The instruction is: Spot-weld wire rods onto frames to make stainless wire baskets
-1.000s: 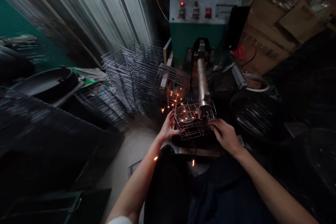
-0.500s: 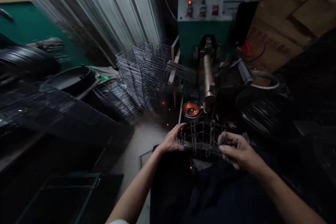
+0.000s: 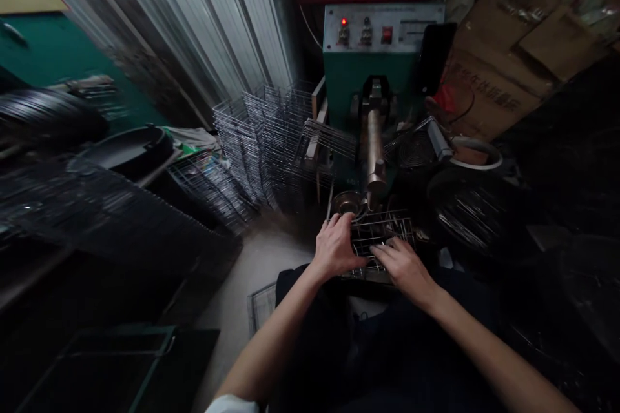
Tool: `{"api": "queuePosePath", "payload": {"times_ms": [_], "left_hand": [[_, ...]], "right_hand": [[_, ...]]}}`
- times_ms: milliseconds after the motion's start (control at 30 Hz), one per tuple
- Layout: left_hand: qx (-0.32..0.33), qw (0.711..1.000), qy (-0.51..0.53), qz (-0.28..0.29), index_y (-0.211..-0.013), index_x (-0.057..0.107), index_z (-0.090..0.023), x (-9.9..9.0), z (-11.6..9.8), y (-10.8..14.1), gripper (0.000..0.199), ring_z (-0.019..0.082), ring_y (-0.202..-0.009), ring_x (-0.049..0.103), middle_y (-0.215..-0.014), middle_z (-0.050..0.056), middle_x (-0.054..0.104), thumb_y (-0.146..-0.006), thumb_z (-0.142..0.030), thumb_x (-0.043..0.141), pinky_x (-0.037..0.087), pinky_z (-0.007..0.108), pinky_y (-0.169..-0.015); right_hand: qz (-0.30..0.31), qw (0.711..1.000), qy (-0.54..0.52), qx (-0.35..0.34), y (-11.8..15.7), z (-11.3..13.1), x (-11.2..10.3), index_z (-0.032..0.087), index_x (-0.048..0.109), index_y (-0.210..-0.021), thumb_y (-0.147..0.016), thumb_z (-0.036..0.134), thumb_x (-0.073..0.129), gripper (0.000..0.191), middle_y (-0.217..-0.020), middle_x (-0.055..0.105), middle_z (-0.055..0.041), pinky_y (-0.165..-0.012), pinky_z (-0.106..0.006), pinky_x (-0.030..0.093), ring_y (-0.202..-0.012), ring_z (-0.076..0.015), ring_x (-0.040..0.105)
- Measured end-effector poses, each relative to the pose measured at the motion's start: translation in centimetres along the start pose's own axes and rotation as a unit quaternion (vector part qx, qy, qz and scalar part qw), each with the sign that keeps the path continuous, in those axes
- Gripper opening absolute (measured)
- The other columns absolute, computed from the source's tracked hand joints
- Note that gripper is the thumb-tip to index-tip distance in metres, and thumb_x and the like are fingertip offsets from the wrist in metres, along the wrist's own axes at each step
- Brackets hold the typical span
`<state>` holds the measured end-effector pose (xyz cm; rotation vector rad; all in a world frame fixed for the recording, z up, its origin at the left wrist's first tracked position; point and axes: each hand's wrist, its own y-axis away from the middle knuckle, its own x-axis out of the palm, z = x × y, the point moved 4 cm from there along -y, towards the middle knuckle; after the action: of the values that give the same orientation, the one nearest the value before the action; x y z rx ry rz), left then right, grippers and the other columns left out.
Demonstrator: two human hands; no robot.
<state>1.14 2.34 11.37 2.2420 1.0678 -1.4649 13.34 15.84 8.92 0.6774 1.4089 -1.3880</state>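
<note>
A small wire rack (image 3: 382,227) lies below the metal arm of a green machine (image 3: 346,71). My left hand (image 3: 335,246) is at the rack's left side, thumb apart from the fingers, which reach up beside a round metal cup (image 3: 347,202). Over the rack's front right part rests my right hand (image 3: 402,266), its fingers pointing left; whether they hold a wire is too dark to tell. The machine's cylindrical electrode arm (image 3: 375,151) ends just above the rack.
Stacked wire racks (image 3: 256,142) stand left of the machine. A dark round pan (image 3: 126,150) and a wire coil (image 3: 48,110) are farther left. On the right are a dark tub of wire pieces (image 3: 472,213), a white-rimmed bowl (image 3: 477,153) and cardboard boxes (image 3: 504,71).
The orange glow in the cup and the sparks are gone. My right hand has moved left, over the rack, and my left hand has shifted slightly right and up. The camera view has shifted.
</note>
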Motion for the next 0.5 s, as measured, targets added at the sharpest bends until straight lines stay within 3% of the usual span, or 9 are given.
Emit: {"api": "queuePosePath", "payload": {"times_ms": [100,300,500], "left_hand": [[-0.007,1.000,0.001,-0.013,-0.131,0.042,-0.023,-0.2,-0.3,-0.4,0.093,0.034,-0.129,0.050,-0.126,0.009,0.060,-0.052,-0.044,0.085,0.038,0.049,-0.113],[-0.004,1.000,0.008,-0.008,-0.130,0.042,-0.024,0.0,-0.3,-1.5,0.091,0.033,-0.125,0.053,-0.127,0.008,0.059,-0.052,-0.044,0.085,0.040,0.049,-0.111],[-0.009,1.000,0.006,-0.021,-0.128,0.041,-0.026,-0.6,0.0,-2.3,0.089,0.031,-0.121,0.055,-0.125,0.007,0.059,-0.054,-0.045,0.085,0.041,0.047,-0.109]], "right_hand": [[-0.030,0.999,0.038,-0.022,0.6,-0.3,-0.2,0.012,0.064,-0.128,-0.094,0.004,0.048,0.038,-0.117,0.071,-0.0124,-0.090,-0.043,0.051,-0.104,-0.0286,0.059],[-0.061,0.998,0.005,-0.019,0.2,-2.1,0.1,0.015,0.067,-0.124,-0.094,0.006,0.050,0.036,-0.114,0.073,-0.0101,-0.088,-0.042,0.051,-0.100,-0.0266,0.061],[-0.053,0.998,-0.017,-0.012,-0.5,-2.9,0.5,0.018,0.066,-0.127,-0.096,0.009,0.051,0.035,-0.117,0.072,-0.0083,-0.091,-0.042,0.050,-0.104,-0.0260,0.061]]}}
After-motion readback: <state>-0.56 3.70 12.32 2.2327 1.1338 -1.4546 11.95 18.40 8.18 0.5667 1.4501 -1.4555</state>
